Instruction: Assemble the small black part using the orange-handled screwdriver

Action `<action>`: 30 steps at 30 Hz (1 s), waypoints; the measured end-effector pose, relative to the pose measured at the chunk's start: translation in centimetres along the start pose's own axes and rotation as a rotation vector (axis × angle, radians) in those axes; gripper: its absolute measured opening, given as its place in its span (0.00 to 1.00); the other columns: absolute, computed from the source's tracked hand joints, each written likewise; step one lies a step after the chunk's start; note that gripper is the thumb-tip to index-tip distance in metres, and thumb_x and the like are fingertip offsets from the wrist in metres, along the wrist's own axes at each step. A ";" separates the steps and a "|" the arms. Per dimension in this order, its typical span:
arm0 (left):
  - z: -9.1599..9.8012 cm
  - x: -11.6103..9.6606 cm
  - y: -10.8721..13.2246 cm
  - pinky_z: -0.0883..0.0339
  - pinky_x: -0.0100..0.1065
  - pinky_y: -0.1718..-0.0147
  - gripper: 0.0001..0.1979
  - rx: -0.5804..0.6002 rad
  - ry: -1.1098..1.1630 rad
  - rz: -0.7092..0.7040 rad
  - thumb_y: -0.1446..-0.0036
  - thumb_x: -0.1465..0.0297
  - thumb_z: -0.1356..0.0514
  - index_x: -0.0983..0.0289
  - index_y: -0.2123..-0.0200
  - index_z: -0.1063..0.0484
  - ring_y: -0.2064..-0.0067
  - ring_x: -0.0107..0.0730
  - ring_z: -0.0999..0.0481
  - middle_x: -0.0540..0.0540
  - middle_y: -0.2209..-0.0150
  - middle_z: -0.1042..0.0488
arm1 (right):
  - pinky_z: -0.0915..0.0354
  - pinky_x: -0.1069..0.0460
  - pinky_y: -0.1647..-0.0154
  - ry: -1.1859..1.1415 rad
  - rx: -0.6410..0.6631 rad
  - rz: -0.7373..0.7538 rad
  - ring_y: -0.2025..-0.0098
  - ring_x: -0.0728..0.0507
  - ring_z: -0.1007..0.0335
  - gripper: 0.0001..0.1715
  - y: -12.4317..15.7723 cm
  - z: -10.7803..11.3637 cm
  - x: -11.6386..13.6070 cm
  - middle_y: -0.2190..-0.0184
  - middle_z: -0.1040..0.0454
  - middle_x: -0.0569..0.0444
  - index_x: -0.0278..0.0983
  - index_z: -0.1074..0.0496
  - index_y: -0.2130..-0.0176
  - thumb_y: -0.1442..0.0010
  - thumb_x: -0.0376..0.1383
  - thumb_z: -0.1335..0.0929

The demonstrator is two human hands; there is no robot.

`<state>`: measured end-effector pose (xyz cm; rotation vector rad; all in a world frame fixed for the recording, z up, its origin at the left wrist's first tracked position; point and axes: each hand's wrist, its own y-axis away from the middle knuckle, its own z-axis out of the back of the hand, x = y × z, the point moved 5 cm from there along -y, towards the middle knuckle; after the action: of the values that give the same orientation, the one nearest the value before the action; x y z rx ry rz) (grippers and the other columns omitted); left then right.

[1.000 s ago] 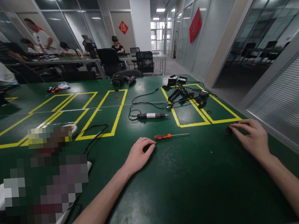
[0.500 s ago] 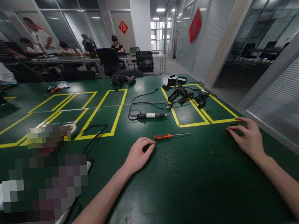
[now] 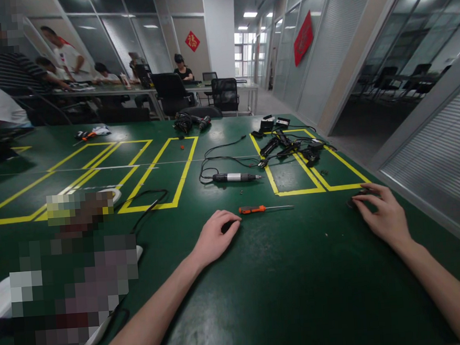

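Observation:
My left hand (image 3: 217, 236) rests on the green table (image 3: 286, 294), its fingers curled together beside the handle of an orange and black screwdriver (image 3: 252, 209); anything inside them is hidden. At the right, my right hand (image 3: 383, 215) has thumb and fingers around a small dark object (image 3: 353, 200) whose shape is unclear. Beyond the screwdriver lies a black and silver electric screwdriver (image 3: 236, 177) with its cable. Small screws (image 3: 241, 192) lie between the two tools.
Black parts and cables (image 3: 285, 143) are heaped at the back right. A power drill (image 3: 204, 123) lies at the far edge. Yellow tape (image 3: 176, 197) marks rectangles. Blurred items fill the left. A person in a striped shirt (image 3: 10, 72) stands beyond the table.
The whole view has shifted slightly to the right in the picture. Both hands keep nearly the same pose and place on the table. The person in the striped shirt shows more fully.

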<state>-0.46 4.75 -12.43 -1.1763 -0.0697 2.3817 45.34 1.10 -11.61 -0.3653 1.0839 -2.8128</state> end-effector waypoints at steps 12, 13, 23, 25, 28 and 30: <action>-0.1 0.4 0.1 0.32 0.41 0.48 0.10 -0.007 0.003 -0.007 0.33 0.67 0.42 0.59 0.57 0.21 0.51 0.37 0.25 0.53 0.55 0.21 | 0.29 0.41 0.46 -0.633 -0.048 -0.542 0.49 0.38 0.27 0.42 0.1 -1.4 -2.2 0.50 0.27 0.47 0.40 0.35 0.44 0.55 0.43 0.21; -0.1 0.4 0.1 0.32 0.41 0.48 0.10 -0.008 0.004 -0.008 0.33 0.67 0.42 0.59 0.57 0.21 0.51 0.37 0.25 0.53 0.55 0.21 | 0.29 0.41 0.45 -0.664 -0.029 -0.582 0.48 0.37 0.27 0.39 0.2 -1.7 -2.4 0.52 0.25 0.47 0.40 0.33 0.46 0.55 0.43 0.21; -0.1 0.2 0.1 0.32 0.42 0.48 0.10 -0.011 0.008 -0.002 0.33 0.66 0.42 0.59 0.57 0.21 0.51 0.38 0.25 0.54 0.55 0.21 | 0.28 0.41 0.52 -0.352 0.055 -0.661 0.54 0.33 0.24 0.33 -0.2 -0.8 -2.2 0.57 0.20 0.42 0.34 0.23 0.57 0.55 0.53 0.25; -0.1 0.1 0.1 0.32 0.42 0.48 0.10 -0.009 0.009 0.003 0.33 0.66 0.42 0.59 0.57 0.21 0.51 0.38 0.25 0.54 0.55 0.21 | 0.28 0.41 0.55 -0.307 0.107 -0.633 0.57 0.33 0.24 0.36 -0.3 -0.5 -2.3 0.59 0.20 0.42 0.34 0.22 0.56 0.56 0.56 0.25; -0.1 0.0 0.1 0.32 0.42 0.47 0.10 -0.007 0.008 0.007 0.33 0.66 0.43 0.59 0.58 0.21 0.51 0.38 0.25 0.54 0.55 0.22 | 0.27 0.39 0.56 -0.278 0.115 -0.652 0.61 0.33 0.23 0.39 -0.2 0.3 -2.7 0.62 0.20 0.44 0.34 0.21 0.56 0.61 0.57 0.25; -0.1 0.0 0.1 0.32 0.42 0.47 0.10 -0.007 0.010 0.004 0.33 0.67 0.43 0.59 0.58 0.21 0.51 0.38 0.25 0.54 0.55 0.22 | 0.26 0.38 0.54 -0.284 0.080 -0.695 0.61 0.32 0.23 0.39 0.0 0.9 -2.9 0.64 0.20 0.45 0.34 0.21 0.58 0.65 0.55 0.23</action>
<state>-0.45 4.64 -12.54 -1.1927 -0.0731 2.3804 48.34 1.01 -11.48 -1.3091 0.9017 -3.1924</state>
